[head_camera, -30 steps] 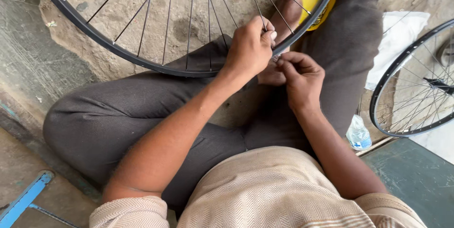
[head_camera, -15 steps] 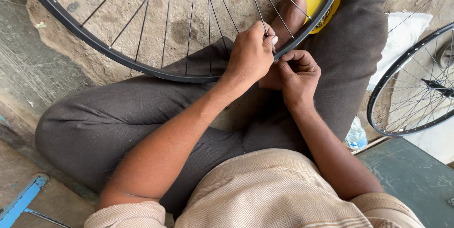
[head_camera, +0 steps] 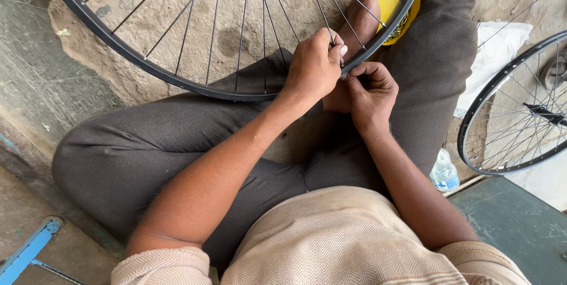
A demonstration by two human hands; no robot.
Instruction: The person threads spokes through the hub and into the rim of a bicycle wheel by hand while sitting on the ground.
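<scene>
I sit cross-legged on the ground with a black bicycle wheel rim [head_camera: 147,63] and its thin spokes resting across my lap. My left hand [head_camera: 316,63] pinches a spoke [head_camera: 322,7] just inside the rim at its near edge. My right hand [head_camera: 369,90] is curled under the rim right beside it, fingers closed on the rim's outer side; what they pinch is hidden. A yellow container [head_camera: 397,7] with small metal parts sits behind the rim by my foot.
A second spoked wheel [head_camera: 514,114] lies on the right, near a white cloth [head_camera: 493,54] and a small plastic bottle [head_camera: 444,173]. A blue metal bar [head_camera: 29,249] is at the bottom left. Rough concrete floor lies ahead.
The view has shifted slightly; both hands stay at the same spot on the rim, with the left fingers still on the spoke.
</scene>
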